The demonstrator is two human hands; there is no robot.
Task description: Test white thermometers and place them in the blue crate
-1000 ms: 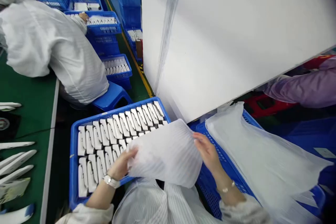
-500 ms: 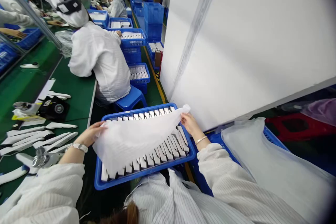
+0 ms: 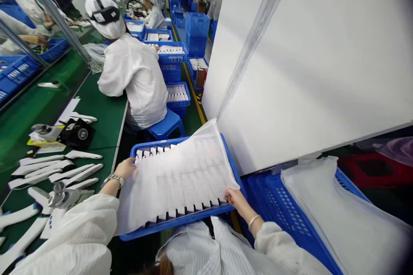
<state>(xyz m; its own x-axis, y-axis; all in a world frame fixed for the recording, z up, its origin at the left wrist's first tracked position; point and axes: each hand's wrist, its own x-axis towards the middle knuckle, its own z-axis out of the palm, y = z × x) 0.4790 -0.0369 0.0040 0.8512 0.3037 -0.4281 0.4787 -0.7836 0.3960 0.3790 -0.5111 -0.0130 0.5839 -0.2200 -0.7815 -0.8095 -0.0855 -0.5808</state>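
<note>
A thin, translucent white packing sheet [image 3: 180, 180] lies over most of a blue plastic crate [image 3: 235, 167] in front of me. White parts with dark edges [image 3: 151, 151] stand in rows in the crate, showing along its back left and front and faintly through the sheet. My left hand [image 3: 126, 169], with a watch on the wrist, is closed on the sheet's left edge. At the right edge, close to the crate's front right corner, my right hand [image 3: 235, 197] pinches the sheet. The sheet's far corner sticks up past the crate's back rim.
Several white handle-shaped parts [image 3: 48, 167] and a black device [image 3: 77, 133] lie on the green bench at left. A co-worker [image 3: 132, 68] sits ahead on a blue stool [image 3: 166, 124]. At right are a white panel [image 3: 306, 73] and another sheet [image 3: 338, 206] over blue crates.
The sheet has come down and spread over more of the parts. My right hand has moved from the crate's back right toward its front right. The camera view has shifted slightly.
</note>
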